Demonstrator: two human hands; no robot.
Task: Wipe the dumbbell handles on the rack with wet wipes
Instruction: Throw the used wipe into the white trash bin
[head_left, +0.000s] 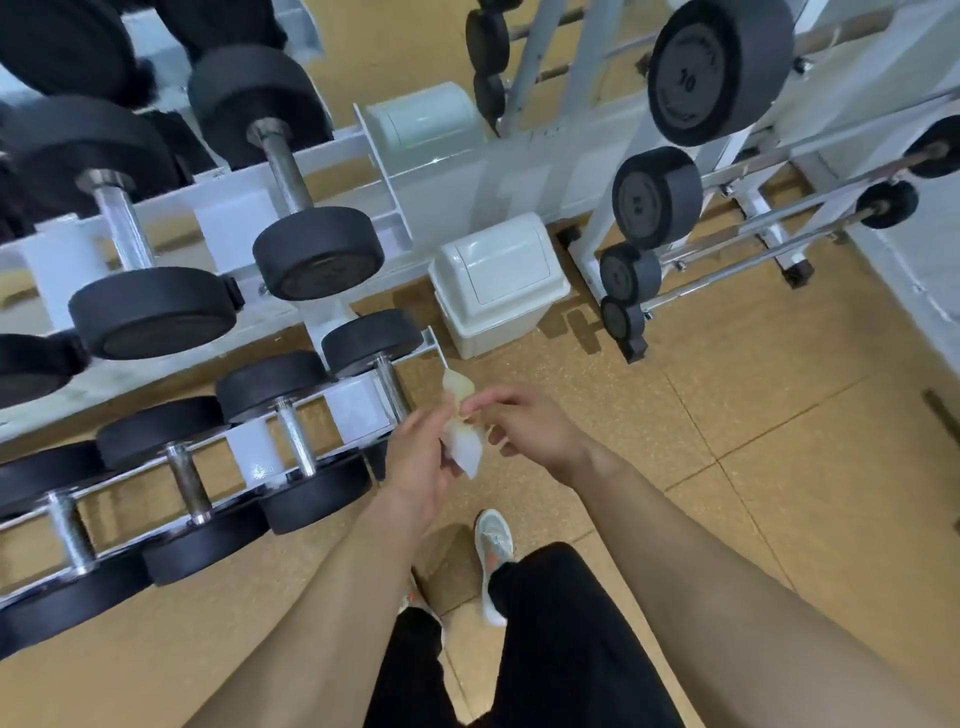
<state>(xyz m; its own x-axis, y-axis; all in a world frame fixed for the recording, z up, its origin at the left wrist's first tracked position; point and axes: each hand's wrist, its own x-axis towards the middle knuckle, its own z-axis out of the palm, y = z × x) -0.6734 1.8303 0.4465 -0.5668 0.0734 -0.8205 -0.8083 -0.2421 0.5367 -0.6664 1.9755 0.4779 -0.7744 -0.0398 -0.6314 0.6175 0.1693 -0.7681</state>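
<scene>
**A:** Why is the wet wipe (464, 448) between both hands?

**B:** Probably to spread it out. The left hand (421, 462) grips its lower end and the right hand (524, 423) pinches its middle.

**A:** And the dumbbell handles (293, 434)?

**B:** On the rack (332, 151), nine to eleven o'clock from the hands — none touched. Four on the lower tier, two clear above. One wipe — one bin (493, 280) at twelve.

Toward the dumbbell rack's (343, 150) far left, the outer dumbbells (31, 364) are cut off by the frame edge. At the rack's near end, the left hand (423, 457) covers part of the wet wipe (462, 449) and the last dumbbell's near head; whether the right hand (530, 426) pinches the wipe cannot be told. Right of the rack, markings on the small plates (621, 317) are too blurred to read.
</scene>
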